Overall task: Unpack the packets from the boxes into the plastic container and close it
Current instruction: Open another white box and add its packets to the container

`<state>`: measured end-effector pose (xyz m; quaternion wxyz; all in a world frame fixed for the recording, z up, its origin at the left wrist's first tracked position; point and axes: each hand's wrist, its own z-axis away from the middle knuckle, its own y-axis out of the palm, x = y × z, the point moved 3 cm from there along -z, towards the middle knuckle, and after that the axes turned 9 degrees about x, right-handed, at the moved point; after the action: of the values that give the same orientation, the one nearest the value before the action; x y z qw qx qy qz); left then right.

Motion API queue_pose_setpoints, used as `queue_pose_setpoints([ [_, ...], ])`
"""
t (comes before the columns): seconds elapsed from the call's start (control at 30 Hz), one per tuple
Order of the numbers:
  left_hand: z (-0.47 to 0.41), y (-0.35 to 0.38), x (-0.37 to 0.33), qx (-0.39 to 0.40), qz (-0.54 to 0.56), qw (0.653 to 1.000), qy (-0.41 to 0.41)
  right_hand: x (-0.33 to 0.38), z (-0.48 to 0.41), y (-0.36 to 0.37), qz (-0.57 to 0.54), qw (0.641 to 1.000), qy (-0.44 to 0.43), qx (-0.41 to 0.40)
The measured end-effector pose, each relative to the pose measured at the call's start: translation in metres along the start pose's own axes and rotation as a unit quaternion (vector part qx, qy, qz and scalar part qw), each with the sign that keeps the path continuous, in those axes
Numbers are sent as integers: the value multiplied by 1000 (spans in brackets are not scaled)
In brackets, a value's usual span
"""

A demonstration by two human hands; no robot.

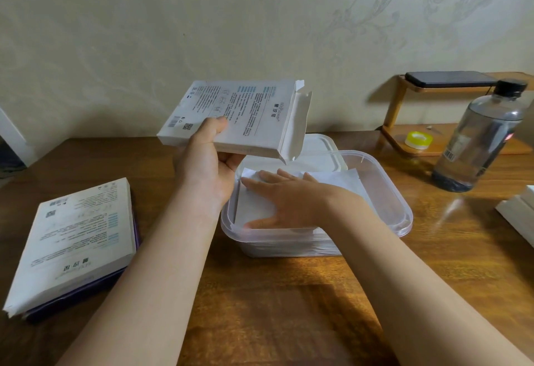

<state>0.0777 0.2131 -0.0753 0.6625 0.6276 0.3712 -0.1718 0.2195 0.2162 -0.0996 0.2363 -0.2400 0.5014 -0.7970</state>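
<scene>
My left hand (206,160) grips a flat white printed box (248,117) in the air above the far left corner of the clear plastic container (390,206). The box's end flap hangs open on the right. My right hand (289,200) lies flat, fingers straight, pressing on white packets (338,177) stacked inside the container. The container's white lid (326,148) lies on the table just behind it. Two more flat boxes (78,241) sit stacked at the left of the wooden table, a white one on top of a purple one.
A clear water bottle (479,137) with a black cap stands at the right. Behind it a small wooden shelf (398,105) carries a phone (448,78) on top and a yellow tape roll (418,140) below. A white box edge (517,212) shows at the far right.
</scene>
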Motion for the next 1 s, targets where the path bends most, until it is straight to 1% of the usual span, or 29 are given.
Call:
queue_pose_setpoints([
  [0.1, 2, 3, 0, 12, 1, 1000, -9, -14, 18, -14, -61, 998, 18, 9],
  [0.2, 3, 6, 0, 11, -2, 1000, -10, -26, 22, -10, -24, 997, 55, 45],
  [0.27, 4, 8, 3, 9, -2, 1000, -17, -27, 17, 0, 6, 996, 64, 59],
  [0.37, 5, 11, 6, 15, -9, 999, -27, -30, 10, 6, 26, 997, 54, 44],
  [0.5, 10, 17, 7, 24, 3, 999, -44, -31, 9, 7, 23, 998, 53, 34],
  [0.57, 13, 21, 8, 34, 21, 997, -63, -26, 20, 1, -17, 998, 53, 5],
  [0.63, 19, 29, 9, 44, 28, 994, -95, -28, 39, -8, -130, 989, 48, -59],
  [0.67, 22, 32, 8, 49, 29, 992, -112, -33, 50, -11, -199, 974, 42, -100],
  [0.7, 23, 35, 8, 57, 27, 990, -126, -39, 62, -15, -269, 952, 31, -144],
  [0.73, 25, 38, 8, 64, 23, 988, -138, -46, 76, -18, -340, 921, 16, -189],
  [0.77, 26, 40, 9, 71, 16, 987, -146, -54, 90, -22, -410, 882, 8, -232],
  [0.83, 31, 48, 13, 91, -8, 983, -161, -70, 119, -30, -548, 783, 2, -294],
  [0.9, 40, 60, 19, 111, -33, 978, -171, -84, 151, -40, -652, 684, 4, -327],
  [0.93, 47, 69, 24, 123, -39, 976, -178, -90, 165, -44, -685, 648, 6, -332],
  [0.97, 54, 80, 30, 136, -41, 972, -188, -97, 181, -48, -704, 628, 11, -331],
  [1.0, 63, 93, 37, 152, -43, 967, -200, -103, 197, -50, -710, 622, 20, -330],
])
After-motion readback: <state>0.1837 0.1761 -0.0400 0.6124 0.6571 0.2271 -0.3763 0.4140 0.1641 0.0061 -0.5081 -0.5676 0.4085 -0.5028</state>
